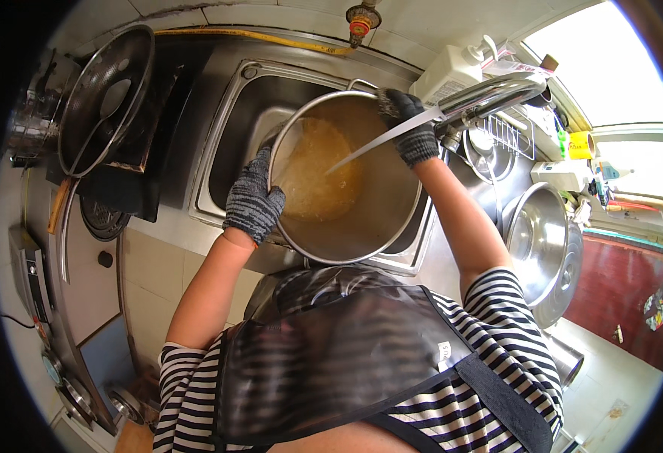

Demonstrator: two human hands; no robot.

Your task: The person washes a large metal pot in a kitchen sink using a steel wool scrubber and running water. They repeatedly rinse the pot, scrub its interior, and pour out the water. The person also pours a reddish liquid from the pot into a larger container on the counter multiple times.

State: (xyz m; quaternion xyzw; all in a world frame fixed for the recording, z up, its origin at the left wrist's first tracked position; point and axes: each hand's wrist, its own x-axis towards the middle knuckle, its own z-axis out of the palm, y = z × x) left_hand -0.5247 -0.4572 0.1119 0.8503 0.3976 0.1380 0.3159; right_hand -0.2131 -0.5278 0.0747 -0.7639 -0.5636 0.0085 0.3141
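A large steel pot (388, 226) rests tilted over the sink (223, 141), its mouth facing me. Cloudy yellowish-brown liquid (320, 187) lies inside, stirred by a water stream (382, 139) falling from the chrome faucet (490, 93). My left hand (255, 198), in a striped grey knit glove, grips the pot's left rim. On the far right rim sits my right hand (410, 127), gloved in dark grey, its fingers curled around the edge. The stream crosses in front of that hand and hides part of its grip.
Left of the sink, a wok (107, 102) with a ladle (104, 124) sits on the stove. Steel basins (538, 243), a wire rack (510, 133) and a white pump bottle (450, 71) stand at right. A yellow hose (252, 37) runs along the back wall.
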